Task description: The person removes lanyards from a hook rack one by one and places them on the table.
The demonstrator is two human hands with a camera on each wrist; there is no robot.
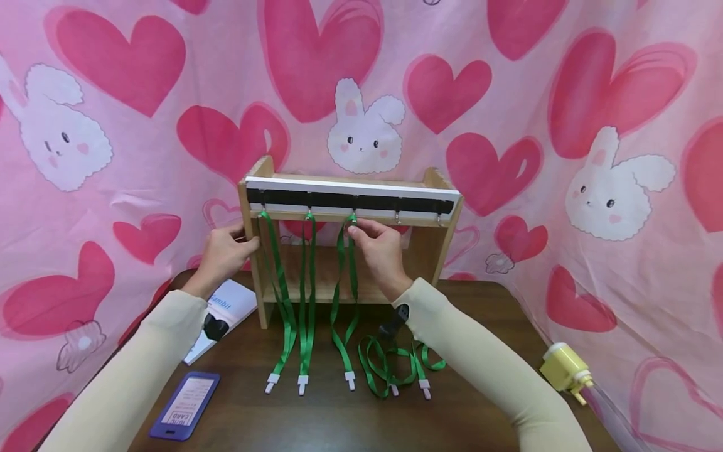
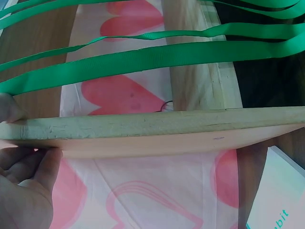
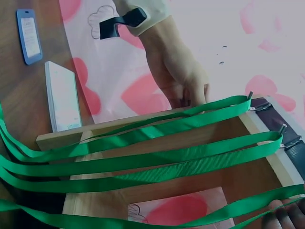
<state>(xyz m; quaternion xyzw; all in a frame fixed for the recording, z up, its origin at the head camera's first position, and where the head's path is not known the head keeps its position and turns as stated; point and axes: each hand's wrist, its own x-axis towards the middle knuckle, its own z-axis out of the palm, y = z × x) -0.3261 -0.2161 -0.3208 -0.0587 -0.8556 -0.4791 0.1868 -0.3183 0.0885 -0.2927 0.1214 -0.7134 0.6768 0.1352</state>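
Observation:
A small wooden rack (image 1: 443, 251) stands on the table, with a black strip of metal hooks (image 1: 333, 199) along its top front. My left hand (image 1: 226, 251) grips the rack's left side panel (image 2: 143, 126), thumb on one side and fingers on the other. My right hand (image 1: 383, 251) pinches a green lanyard (image 1: 337, 339) near its top loop, at the middle hook. Two more lanyards, one at the left end (image 1: 287, 311) and one beside it (image 1: 307, 314), hang from the first two hooks with white clips at the bottom. The two right hooks carry nothing.
More green lanyards (image 1: 367, 376) lie in a loose heap on the table under my right forearm. At left are a white box (image 1: 234, 301) and a blue card holder (image 1: 189, 405). A yellow and white object (image 1: 565, 367) is at the right edge. Heart-printed cloth (image 1: 367, 56) surrounds the table.

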